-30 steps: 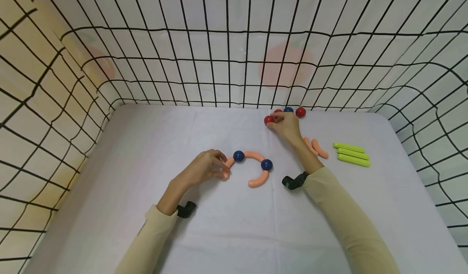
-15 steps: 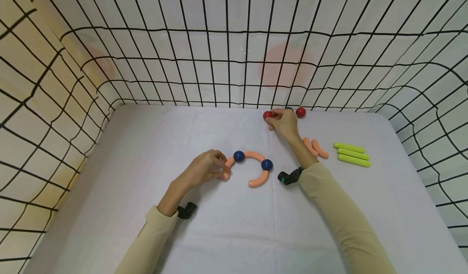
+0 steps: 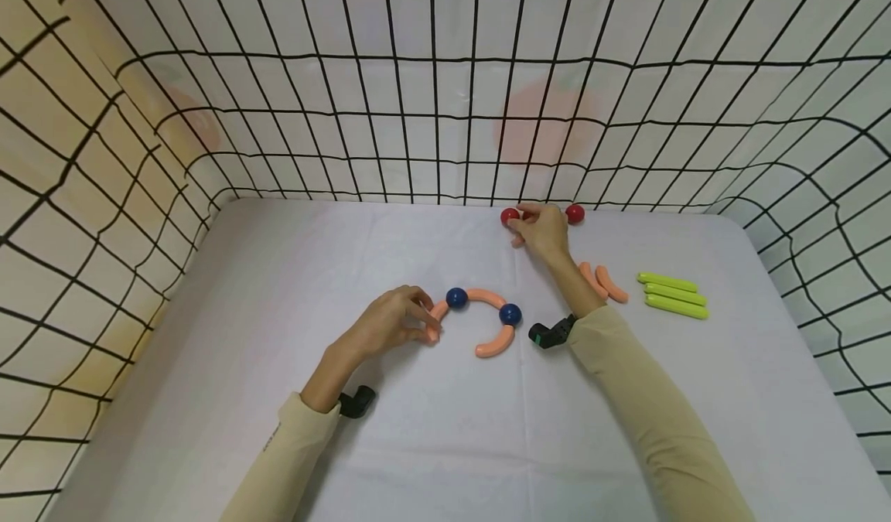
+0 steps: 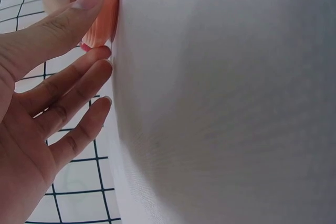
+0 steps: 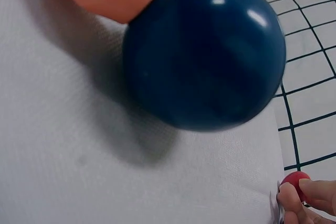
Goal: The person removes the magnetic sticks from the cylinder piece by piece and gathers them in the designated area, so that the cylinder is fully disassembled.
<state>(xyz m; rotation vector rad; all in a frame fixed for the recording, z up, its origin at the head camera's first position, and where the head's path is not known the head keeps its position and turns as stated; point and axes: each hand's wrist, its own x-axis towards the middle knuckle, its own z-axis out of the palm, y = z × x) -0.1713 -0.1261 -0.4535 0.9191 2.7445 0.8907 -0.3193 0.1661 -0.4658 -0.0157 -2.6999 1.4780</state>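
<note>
In the head view, my left hand (image 3: pixel 391 321) pinches the lower left end of a curved orange rod (image 3: pixel 433 332). That rod belongs to an open ring of curved orange rods joined by two blue balls (image 3: pixel 456 298). The left wrist view has the thumb against the orange rod (image 4: pixel 102 19), the other fingers spread beside it. Far back on the table, my right hand (image 3: pixel 544 232) holds a red ball (image 3: pixel 510 216) between thumb and fingertips. A blue ball (image 5: pixel 205 51) of the ring fills much of the right wrist view, with the right hand (image 5: pixel 310 203) small in its corner.
Another red ball (image 3: pixel 575 213) lies just right of the right hand. Two loose orange rods (image 3: pixel 611 284) are beside the right forearm, and several lime-green sticks (image 3: pixel 675 295) lie farther right. Black wire mesh (image 3: pixel 431 120) surrounds the white table (image 3: pixel 313 243) at the back and sides.
My right hand has shifted slightly farther back with the red ball. It now covers the blue ball and red ball behind it that showed earlier. My left hand stays put.
</note>
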